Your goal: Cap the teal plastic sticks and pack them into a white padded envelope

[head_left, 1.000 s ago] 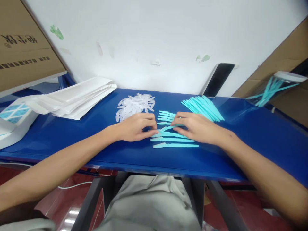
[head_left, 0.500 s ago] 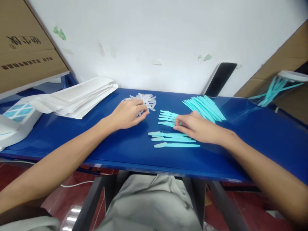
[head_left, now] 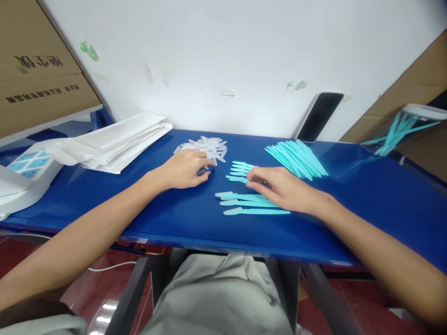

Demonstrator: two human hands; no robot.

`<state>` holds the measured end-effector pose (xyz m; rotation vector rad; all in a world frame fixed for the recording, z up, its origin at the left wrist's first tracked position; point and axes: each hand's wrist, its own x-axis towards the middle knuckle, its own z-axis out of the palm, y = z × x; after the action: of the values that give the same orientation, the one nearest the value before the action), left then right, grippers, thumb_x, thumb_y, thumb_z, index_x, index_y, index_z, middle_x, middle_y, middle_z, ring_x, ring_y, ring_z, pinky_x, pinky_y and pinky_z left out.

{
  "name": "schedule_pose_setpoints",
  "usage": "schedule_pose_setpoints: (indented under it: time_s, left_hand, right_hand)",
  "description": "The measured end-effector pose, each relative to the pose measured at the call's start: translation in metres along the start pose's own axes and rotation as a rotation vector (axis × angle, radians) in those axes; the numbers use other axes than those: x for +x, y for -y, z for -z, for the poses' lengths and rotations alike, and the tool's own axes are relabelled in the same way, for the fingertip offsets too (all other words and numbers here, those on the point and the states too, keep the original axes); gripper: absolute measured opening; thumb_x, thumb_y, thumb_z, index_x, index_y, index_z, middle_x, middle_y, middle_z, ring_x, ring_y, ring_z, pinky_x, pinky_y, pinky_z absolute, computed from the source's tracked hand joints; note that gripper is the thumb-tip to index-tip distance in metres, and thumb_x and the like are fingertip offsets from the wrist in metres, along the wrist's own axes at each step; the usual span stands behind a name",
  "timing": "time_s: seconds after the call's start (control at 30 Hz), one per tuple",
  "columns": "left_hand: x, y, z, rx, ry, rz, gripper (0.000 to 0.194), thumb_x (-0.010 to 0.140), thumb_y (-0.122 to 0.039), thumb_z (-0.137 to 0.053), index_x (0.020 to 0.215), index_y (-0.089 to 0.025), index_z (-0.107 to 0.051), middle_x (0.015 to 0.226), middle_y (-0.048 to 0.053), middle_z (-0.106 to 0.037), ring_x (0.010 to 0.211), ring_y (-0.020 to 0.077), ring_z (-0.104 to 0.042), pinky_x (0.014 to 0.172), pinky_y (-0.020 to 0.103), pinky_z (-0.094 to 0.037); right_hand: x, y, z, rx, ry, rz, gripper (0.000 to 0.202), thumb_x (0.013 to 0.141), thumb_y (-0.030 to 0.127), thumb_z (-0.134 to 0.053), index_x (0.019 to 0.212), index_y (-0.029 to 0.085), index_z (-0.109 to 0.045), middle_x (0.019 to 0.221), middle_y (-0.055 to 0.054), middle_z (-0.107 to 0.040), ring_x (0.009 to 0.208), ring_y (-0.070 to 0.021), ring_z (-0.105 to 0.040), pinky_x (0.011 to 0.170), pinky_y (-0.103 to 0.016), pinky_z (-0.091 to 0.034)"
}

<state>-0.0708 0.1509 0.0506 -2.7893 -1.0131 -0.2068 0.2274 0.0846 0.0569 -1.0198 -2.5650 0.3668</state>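
Head view: R hand is at the front end of the back row of razors; its thumb & index look pinched on one razor by the handle, tho the hand hides most of the contact. Head end points L, which seems right: fingers behind the head, wrist low, razor near flat on the worktop. Probably best to lift it a touch so it doesn't drag its neighbours.

L hand sits palm down at the near edge of the clear pcs, thumb & index apart w/ a gap between the tips. Pcs are small, thin & overlapping, so I'd pick from the loose R edge, one at a time, w/ fingertips rather than the whole hand.

Front razors lie roughly parallel, nearer the person, below R hand; mind the R wrist doesn't brush them. Fan pile is behind R hand, well clear of the fingers.
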Motion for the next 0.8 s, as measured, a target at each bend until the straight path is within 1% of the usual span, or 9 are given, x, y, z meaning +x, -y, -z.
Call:
schedule_pose_setpoints:
  time_s: [0.07,0.17,0.33,0.43,0.5,0.57,0.7,0.8]
  left_hand:
    - [-0.001,0.003,0.001,0.001,0.002,-0.002,0.041,0.096,-0.036,-0.046,0.122,-0.02,-0.074,0.1,0.009,-0.073,0.094,0.0266,-0.068,0.083,0.037,-0.05]
    - [-0.001,0.007,0.002,-0.023,0.014,-0.013,0.04,0.097,-0.035,-0.044,0.117,-0.019,-0.075,0.102,0.01,-0.073,0.098,0.0263,-0.067,0.086,0.038,-0.05]
    - [-0.003,0.01,0.0,-0.018,-0.037,0.009,0.042,0.098,-0.036,-0.042,0.119,-0.018,-0.074,0.107,0.012,-0.068,0.099,0.0279,-0.064,0.088,0.04,-0.05]
    - [-0.003,0.009,-0.001,0.007,-0.067,0.027,0.043,0.1,-0.038,-0.041,0.119,-0.018,-0.075,0.113,0.015,-0.064,0.1,0.0293,-0.061,0.09,0.044,-0.049]
    - [-0.002,0.009,-0.002,0.021,-0.085,0.04,0.045,0.101,-0.04,-0.041,0.121,-0.017,-0.074,0.116,0.016,-0.062,0.099,0.0291,-0.06,0.093,0.046,-0.048]
    - [-0.002,0.008,-0.003,0.037,-0.079,0.047,0.046,0.102,-0.042,-0.041,0.121,-0.016,-0.075,0.115,0.016,-0.062,0.098,0.0288,-0.06,0.095,0.047,-0.047]
    - [-0.001,0.009,-0.004,0.044,-0.024,0.056,0.044,0.102,-0.042,-0.043,0.119,-0.017,-0.076,0.111,0.015,-0.064,0.098,0.029,-0.058,0.093,0.047,-0.047]
    - [-0.001,0.009,-0.006,0.033,-0.035,0.051,0.043,0.101,-0.04,-0.044,0.119,-0.017,-0.076,0.109,0.015,-0.063,0.1,0.0294,-0.057,0.094,0.046,-0.046]
  right_hand:
    - [-0.001,0.001,-0.002,0.002,0.02,0.005,0.021,0.108,0.036,-0.042,0.102,0.021,-0.057,0.091,-0.005,-0.067,0.076,-0.0183,-0.059,0.071,-0.03,-0.04]
    - [-0.002,0.004,-0.003,0.005,0.028,-0.011,0.022,0.109,0.036,-0.037,0.106,0.021,-0.054,0.097,-0.006,-0.066,0.079,-0.019,-0.058,0.071,-0.031,-0.041]
    - [-0.002,0.008,-0.005,-0.071,0.129,-0.001,0.028,0.106,0.046,-0.046,0.104,0.02,-0.058,0.098,-0.007,-0.067,0.081,-0.02,-0.059,0.068,-0.031,-0.037]
    - [-0.001,0.007,-0.007,-0.084,0.163,0.006,0.029,0.106,0.045,-0.047,0.105,0.02,-0.061,0.097,-0.006,-0.068,0.081,-0.0198,-0.06,0.067,-0.031,-0.036]
    - [0.0,0.006,-0.008,-0.082,0.179,0.0,0.03,0.106,0.045,-0.046,0.101,0.02,-0.061,0.094,-0.006,-0.068,0.078,-0.0193,-0.059,0.065,-0.031,-0.035]
    - [0.0,0.005,-0.009,-0.074,0.179,0.0,0.031,0.107,0.045,-0.045,0.096,0.02,-0.059,0.091,-0.006,-0.066,0.077,-0.0189,-0.058,0.065,-0.031,-0.034]
    - [0.0,0.005,-0.004,-0.04,0.158,-0.01,0.035,0.107,0.047,-0.044,0.084,0.021,-0.049,0.082,-0.003,-0.06,0.07,-0.0167,-0.05,0.063,-0.03,-0.033]
    - [-0.001,0.007,0.003,0.022,0.162,-0.037,0.039,0.105,0.049,-0.048,0.077,0.022,-0.043,0.074,0.0,-0.054,0.064,-0.0147,-0.044,0.061,-0.03,-0.031]
